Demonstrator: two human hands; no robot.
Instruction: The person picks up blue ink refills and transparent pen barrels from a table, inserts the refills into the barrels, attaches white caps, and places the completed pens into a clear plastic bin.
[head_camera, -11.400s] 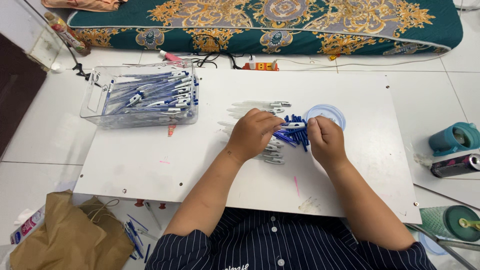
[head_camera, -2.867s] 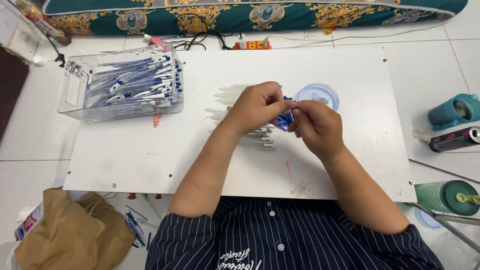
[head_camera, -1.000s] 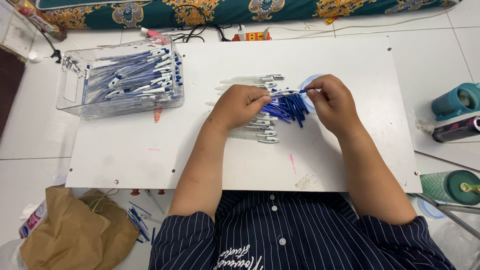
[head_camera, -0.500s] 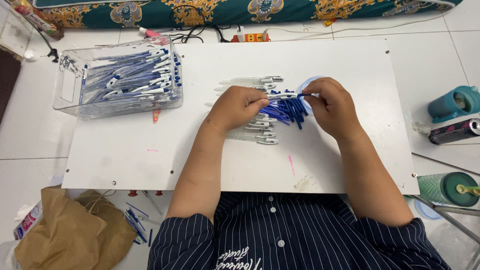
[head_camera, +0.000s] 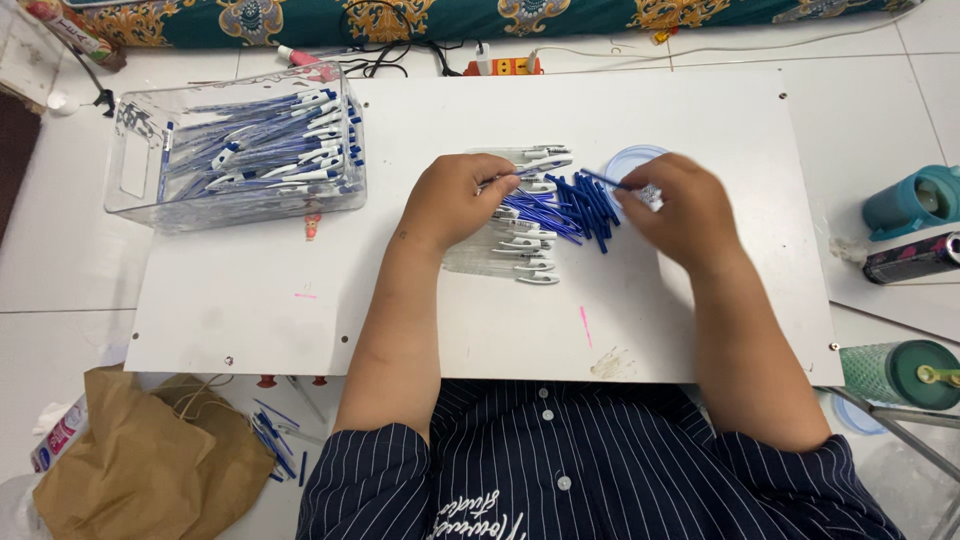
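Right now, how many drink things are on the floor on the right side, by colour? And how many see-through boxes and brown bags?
Teal cup: 1
Dark can: 1
Green tumbler: 1
Clear box, full of pens: 1
Brown bag: 1
Total: 5

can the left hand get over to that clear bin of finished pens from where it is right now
Probably yes. The left hand rests on the clear pen barrels, and only bare white board lies between it and the clear bin, whose top is open.
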